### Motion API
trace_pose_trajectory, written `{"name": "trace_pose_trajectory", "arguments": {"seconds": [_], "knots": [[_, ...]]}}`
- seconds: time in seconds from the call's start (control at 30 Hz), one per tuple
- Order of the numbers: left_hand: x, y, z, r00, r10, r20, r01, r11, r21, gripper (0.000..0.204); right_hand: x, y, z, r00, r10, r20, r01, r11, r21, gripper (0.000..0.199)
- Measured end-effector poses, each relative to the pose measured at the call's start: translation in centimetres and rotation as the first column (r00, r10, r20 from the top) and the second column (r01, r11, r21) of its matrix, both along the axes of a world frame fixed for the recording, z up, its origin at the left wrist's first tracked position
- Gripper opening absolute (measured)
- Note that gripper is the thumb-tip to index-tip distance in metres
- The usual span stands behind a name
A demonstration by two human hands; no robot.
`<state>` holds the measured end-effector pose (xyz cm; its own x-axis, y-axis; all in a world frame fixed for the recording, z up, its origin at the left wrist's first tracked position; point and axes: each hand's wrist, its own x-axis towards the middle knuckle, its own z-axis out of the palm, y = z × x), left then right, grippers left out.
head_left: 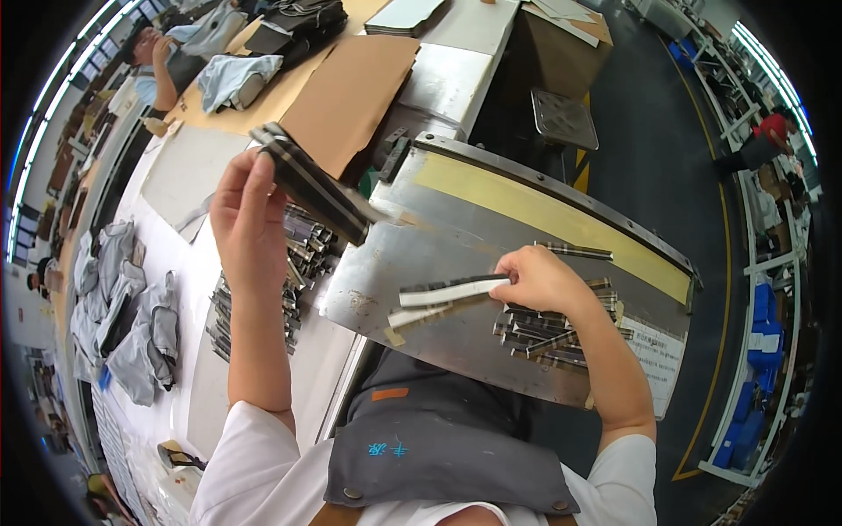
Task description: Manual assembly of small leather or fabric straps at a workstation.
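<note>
Raised at the left, my left hand is closed on a flat bundle of dark strips with pale stripes, held tilted between thumb and fingers. My right hand pinches the right end of a white-and-dark strip low over the metal plate. A pale strip shows just below it, partly covered. Beneath and beside my right wrist lies a pile of short dark strips, and one more dark strip lies beyond my fingers. What the strips are made of, I cannot tell.
A raised bar runs along the plate's far edge beside a yellow band. More dark strips are heaped left of the plate. Brown cardboard and grey cloth pieces lie on tables. A person sits far left.
</note>
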<state>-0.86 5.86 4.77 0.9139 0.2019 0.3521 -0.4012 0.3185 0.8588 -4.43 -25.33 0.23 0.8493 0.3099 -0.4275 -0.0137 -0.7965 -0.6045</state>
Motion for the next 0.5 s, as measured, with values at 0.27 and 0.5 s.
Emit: {"name": "trace_pose_trajectory", "arguments": {"seconds": [0.27, 0.5], "knots": [[-0.1, -5.3, -0.4, 0.714, -0.654, -0.25, 0.637, 0.755, -0.158, 0.012, 0.8, 4.6, 2.2, 0.98, -0.164, 0.116, -0.017, 0.508, 0.861, 0.049], [1.1, -5.6, -1.2, 0.894, -0.341, -0.29, 0.294, 0.936, -0.193, 0.012, -0.1, 2.5, 1.1, 0.913, -0.298, -0.277, 0.377, 0.364, 0.852, 0.026]]}}
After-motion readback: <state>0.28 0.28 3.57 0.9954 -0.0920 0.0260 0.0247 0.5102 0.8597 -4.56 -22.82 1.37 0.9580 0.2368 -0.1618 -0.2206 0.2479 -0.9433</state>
